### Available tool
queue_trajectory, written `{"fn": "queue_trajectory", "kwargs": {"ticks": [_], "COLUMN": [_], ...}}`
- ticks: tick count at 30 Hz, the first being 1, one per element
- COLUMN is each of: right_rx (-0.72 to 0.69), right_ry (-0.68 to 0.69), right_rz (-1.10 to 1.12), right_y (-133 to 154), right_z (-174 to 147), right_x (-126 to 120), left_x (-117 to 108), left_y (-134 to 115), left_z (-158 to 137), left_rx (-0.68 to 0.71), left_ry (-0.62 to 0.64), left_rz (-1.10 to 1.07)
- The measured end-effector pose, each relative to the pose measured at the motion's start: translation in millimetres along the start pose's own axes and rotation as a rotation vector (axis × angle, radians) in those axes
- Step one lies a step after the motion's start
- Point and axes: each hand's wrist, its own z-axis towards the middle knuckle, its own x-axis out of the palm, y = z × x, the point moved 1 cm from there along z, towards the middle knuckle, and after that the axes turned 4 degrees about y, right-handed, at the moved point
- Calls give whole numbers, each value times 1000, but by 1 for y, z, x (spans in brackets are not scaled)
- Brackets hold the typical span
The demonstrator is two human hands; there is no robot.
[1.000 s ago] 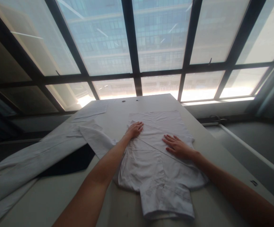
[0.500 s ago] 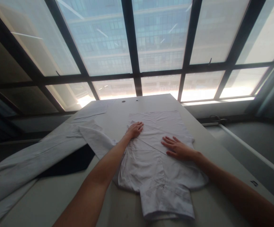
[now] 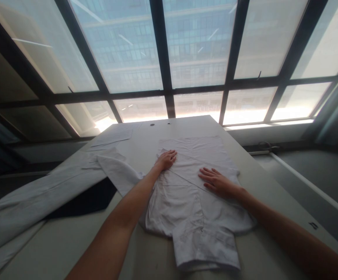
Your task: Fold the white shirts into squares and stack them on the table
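Evidently, a white shirt (image 3: 186, 206) was laid out on the table (image 3: 69, 241), its narrow end turned toward the near side. Its left edge was touched by the left hand (image 3: 167, 159), open and palm down, while its right part was covered by the right hand (image 3: 219, 183), also open, the fingers slightly spread. To the left, more white cloth (image 3: 40, 194) was draped beside a dark piece (image 3: 87, 200).
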Motion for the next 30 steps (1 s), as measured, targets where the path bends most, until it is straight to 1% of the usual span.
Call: {"fn": "queue_trajectory", "kwargs": {"ticks": [3,5,11,13,16,17,20,22,30], "right_rx": [81,108,110,109,110,111,112,113,103], "right_ry": [-40,-45,-55,-52,-51,-51,-50,-50,-65], "right_rz": [-32,-42,-36,-22,-10,-11,-15,-14,-17], "right_y": [-4,-6,-6,-7,-8,-8,-8,-8,-9], "right_z": [1,2,1,1,2,2,2,2,1], "right_x": [4,5,6,6,7,7,7,6,7], "left_x": [-1,-2,-4,-4,-4,-4,-3,-3,-6], "left_y": [-1,-2,-6,-7,-7,-8,-8,-8,-11], "left_z": [0,0,-3,-4,-4,-4,-3,-2,-2], "left_rx": [-3,-8,-48,-107,-214,-249,-337,-363,-362], "left_ry": [8,16,59,17,-83,-90,-8,48,95], "left_rz": [5,11,34,84,138,134,95,91,92]}}
